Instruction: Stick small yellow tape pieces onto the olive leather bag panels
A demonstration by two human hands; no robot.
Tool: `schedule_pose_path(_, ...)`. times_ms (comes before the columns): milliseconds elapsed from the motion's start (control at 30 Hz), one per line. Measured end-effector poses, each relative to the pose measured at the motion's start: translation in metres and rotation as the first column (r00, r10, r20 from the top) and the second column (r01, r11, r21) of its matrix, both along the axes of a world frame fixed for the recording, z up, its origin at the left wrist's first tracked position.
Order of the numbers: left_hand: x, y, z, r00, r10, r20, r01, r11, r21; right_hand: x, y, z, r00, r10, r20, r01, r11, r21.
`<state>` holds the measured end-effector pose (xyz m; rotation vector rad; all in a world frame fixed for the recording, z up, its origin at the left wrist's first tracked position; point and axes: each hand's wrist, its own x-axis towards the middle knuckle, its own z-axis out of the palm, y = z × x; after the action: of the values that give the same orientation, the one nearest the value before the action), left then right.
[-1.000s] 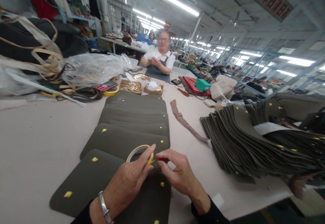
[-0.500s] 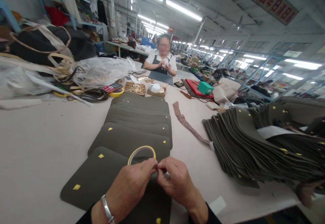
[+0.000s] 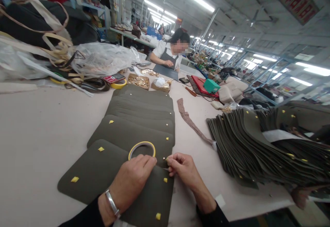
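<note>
In the middle foreground, my left hand (image 3: 134, 173) is closed on a roll of yellow tape (image 3: 142, 143), which stands tilted above the dark olive panels. To its right, my right hand (image 3: 183, 172) pinches a small piece of yellow tape (image 3: 166, 158) close to a tiny metal stud on a panel's right edge. Beneath both hands lies the front olive panel (image 3: 100, 173), with yellow tape bits near its corners. Behind it, an overlapping row of similar panels (image 3: 139, 112) stretches away, some showing bare metal studs.
A thick fanned stack of olive panels (image 3: 247, 148) fills the right side. A brown strip (image 3: 190, 122) lies between. Farther back are boxes of gold-coloured hardware (image 3: 138, 81), another yellow tape roll (image 3: 119, 85) and plastic bags (image 3: 103, 60). A co-worker (image 3: 165, 53) sits across the table.
My hands have come apart, the right one moving right with a bit of yellow tape in its fingertips. The co-worker has leaned toward the right and turned aside.
</note>
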<state>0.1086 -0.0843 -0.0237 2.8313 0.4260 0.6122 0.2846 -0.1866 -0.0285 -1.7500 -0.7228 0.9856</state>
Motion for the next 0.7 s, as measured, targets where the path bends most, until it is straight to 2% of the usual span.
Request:
schedule_pose_path(100, 0.001, 0.002, -0.001, 0.978, 0.002, -0.207, -0.006, 1.0, -0.018, 0.002, -0.002, 0.001, 0.983, 0.083, 0.166, -0.074, 0.996, -0.055)
schedule_pose_path(167, 0.003, 0.003, -0.001, 0.967, -0.005, -0.255, -0.003, 1.0, -0.03, -0.001, -0.001, 0.004, 0.944, 0.128, 0.305, -0.111, 0.991, -0.074)
schedule_pose_path(300, 0.005, 0.003, -0.002, 0.968, -0.009, -0.251, -0.006, 0.998, -0.059, -0.01, 0.005, 0.008, 0.774, 0.191, 0.604, -0.184, 0.98, -0.074)
schedule_pose_path(500, 0.002, 0.003, -0.005, 0.973, -0.018, -0.231, -0.007, 0.994, -0.109, -0.016, 0.009, -0.005, 0.6, 0.178, 0.78, -0.197, 0.978, -0.071)
schedule_pose_path(600, 0.001, 0.003, -0.006, 0.973, -0.024, -0.231, -0.007, 0.991, -0.132, -0.017, 0.011, -0.006, 0.594, 0.16, 0.788, -0.167, 0.983, -0.074)
schedule_pose_path(700, 0.001, 0.003, -0.009, 0.97, -0.031, -0.242, -0.007, 0.988, -0.156, -0.013, 0.014, -0.004, 0.672, 0.162, 0.723, -0.122, 0.987, -0.108)
